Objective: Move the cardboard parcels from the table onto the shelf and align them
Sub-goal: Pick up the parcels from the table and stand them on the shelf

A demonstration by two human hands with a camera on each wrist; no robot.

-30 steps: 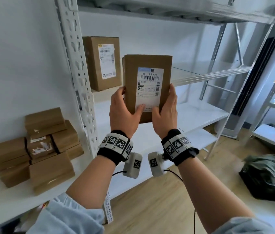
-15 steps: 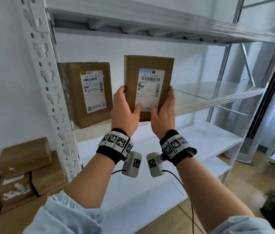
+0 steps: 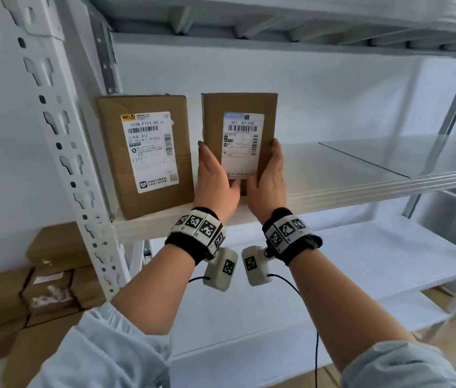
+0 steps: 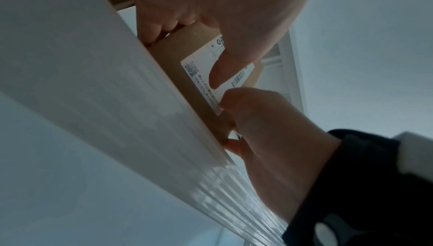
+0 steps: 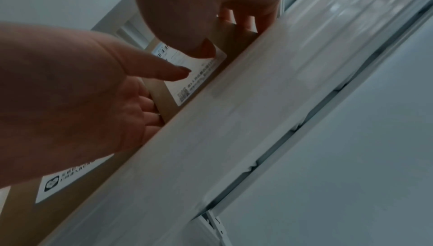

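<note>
Both the left hand (image 3: 215,177) and right hand (image 3: 267,177) clamp the upright labelled parcel (image 3: 239,119), fingers (image 4: 152,27) wrapping its sides and thumbs pressing its label, to seat it squarely on the shelf (image 3: 347,175) beside the larger parcel (image 3: 145,152).

The held parcel (image 3: 239,130) hides its base behind both hands; small label print is unreadable.

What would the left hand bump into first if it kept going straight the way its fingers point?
Probably nothing soon: the left hand points into the gap between its parcel and the bigger parcel, so the back wall likely comes first; depth is unclear.
</note>
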